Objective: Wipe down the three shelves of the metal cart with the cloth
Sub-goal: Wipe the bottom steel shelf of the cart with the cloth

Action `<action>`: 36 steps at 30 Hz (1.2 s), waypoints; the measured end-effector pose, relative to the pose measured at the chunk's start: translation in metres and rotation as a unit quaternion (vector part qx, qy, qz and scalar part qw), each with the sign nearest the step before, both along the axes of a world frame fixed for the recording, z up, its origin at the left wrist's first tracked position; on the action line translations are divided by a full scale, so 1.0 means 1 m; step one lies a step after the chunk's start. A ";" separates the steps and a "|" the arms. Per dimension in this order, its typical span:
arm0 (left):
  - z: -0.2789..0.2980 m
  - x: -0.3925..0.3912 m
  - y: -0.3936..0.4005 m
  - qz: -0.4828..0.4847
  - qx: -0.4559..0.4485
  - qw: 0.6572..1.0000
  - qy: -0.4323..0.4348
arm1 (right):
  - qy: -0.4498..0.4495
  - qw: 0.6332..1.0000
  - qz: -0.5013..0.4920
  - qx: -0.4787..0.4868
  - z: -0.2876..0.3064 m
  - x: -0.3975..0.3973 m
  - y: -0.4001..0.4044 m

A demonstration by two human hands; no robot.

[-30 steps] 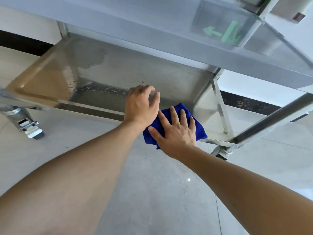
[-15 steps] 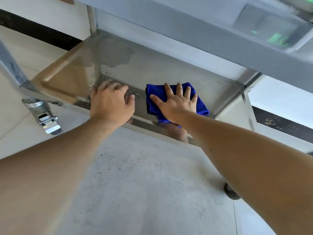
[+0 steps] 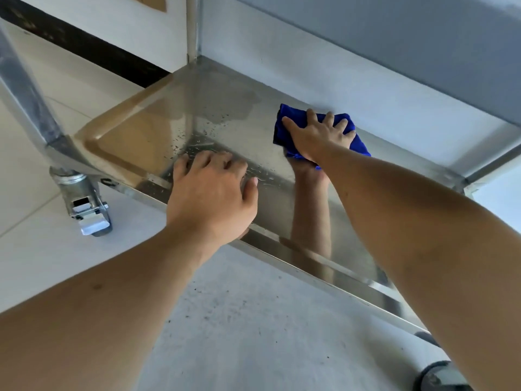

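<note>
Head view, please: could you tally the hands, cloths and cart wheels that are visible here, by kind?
Hands: 2, the left hand resting on the shelf rim, the right hand pressing the cloth
Blue cloth: 1
Cart wheels: 2, one at the left, one partly cut off at the bottom right
Total: 5

- blue cloth (image 3: 356, 141): middle covered by right hand (image 3: 317, 136), only the edges show
- left hand (image 3: 210, 190): palm side hidden against bottom shelf (image 3: 146, 142) front edge
- upper shelf (image 3: 394, 38): cut off by top frame edge
- rear caster (image 3: 439, 375): cut off at bottom edge, partly behind right forearm
</note>
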State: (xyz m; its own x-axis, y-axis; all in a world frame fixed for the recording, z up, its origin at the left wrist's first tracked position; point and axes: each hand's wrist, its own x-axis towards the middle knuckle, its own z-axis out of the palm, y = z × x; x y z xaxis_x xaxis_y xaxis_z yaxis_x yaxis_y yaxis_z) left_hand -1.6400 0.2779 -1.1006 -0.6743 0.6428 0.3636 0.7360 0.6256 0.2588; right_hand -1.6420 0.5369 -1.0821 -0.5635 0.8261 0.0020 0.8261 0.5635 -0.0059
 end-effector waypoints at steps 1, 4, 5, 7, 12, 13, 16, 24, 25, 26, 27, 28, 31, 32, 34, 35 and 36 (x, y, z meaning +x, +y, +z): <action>0.000 0.000 0.000 0.000 0.001 1.000 0.002 | 0.002 1.000 -0.001 0.001 0.000 -0.005 0.004; 0.000 0.000 0.000 0.004 -0.006 1.000 0.000 | 0.008 1.000 0.001 0.002 -0.001 -0.019 0.007; 0.001 -0.001 0.001 0.003 -0.006 1.000 -0.003 | 0.010 1.000 0.000 0.001 -0.001 -0.021 0.008; 0.002 0.000 0.000 0.001 -0.013 1.000 -0.006 | 0.010 1.000 0.003 -0.008 -0.002 -0.019 0.006; 0.010 0.003 -0.005 -0.007 -0.028 0.999 -0.022 | 0.018 0.996 0.091 -0.019 -0.005 -0.010 -0.017; 0.013 0.003 -0.003 -0.011 -0.030 0.999 -0.031 | 0.013 0.995 0.101 -0.017 -0.005 -0.005 -0.025; 0.013 0.005 -0.002 0.001 -0.031 0.999 -0.042 | 0.011 0.992 0.128 -0.013 -0.008 0.010 -0.045; 0.011 0.003 -0.001 -0.011 -0.009 0.999 -0.040 | 0.019 0.987 0.161 -0.016 -0.009 0.041 -0.086; 0.011 0.003 -0.002 -0.014 -0.005 0.999 -0.040 | 0.017 0.987 0.161 -0.016 -0.008 0.046 -0.093; 0.011 0.004 -0.003 -0.016 0.001 0.999 -0.040 | 0.015 0.987 0.161 -0.022 -0.007 0.052 -0.099; 0.011 0.005 -0.005 -0.017 0.007 0.999 -0.041 | 0.015 0.987 0.158 -0.028 -0.008 0.058 -0.108; 0.012 0.006 -0.005 -0.019 0.013 0.999 -0.043 | 0.017 0.988 0.150 -0.028 -0.008 0.065 -0.117; 0.015 0.008 -0.005 -0.018 0.047 0.998 -0.048 | 0.018 0.991 0.126 -0.027 -0.010 0.084 -0.147; 0.015 0.008 -0.006 -0.019 0.057 0.997 -0.051 | 0.015 0.992 0.119 -0.029 -0.010 0.090 -0.155; 0.015 0.007 -0.006 -0.025 0.074 0.995 -0.066 | 0.012 0.994 0.107 -0.033 -0.008 0.102 -0.170; 0.015 0.006 -0.006 -0.030 0.081 0.993 -0.080 | 0.010 0.994 0.102 -0.036 -0.006 0.108 -0.177; 0.016 0.006 -0.006 -0.038 0.086 0.991 -0.094 | 0.008 0.995 0.097 -0.038 -0.005 0.115 -0.183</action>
State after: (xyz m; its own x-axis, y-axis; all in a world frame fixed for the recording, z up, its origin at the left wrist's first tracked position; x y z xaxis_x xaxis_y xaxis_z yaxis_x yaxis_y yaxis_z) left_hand -1.6345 0.2717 -1.0843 -0.6927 0.6334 0.3450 0.7079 0.5053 0.4935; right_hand -1.5265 0.3536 -1.0874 -0.7127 0.6999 -0.0463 0.7013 0.7097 -0.0678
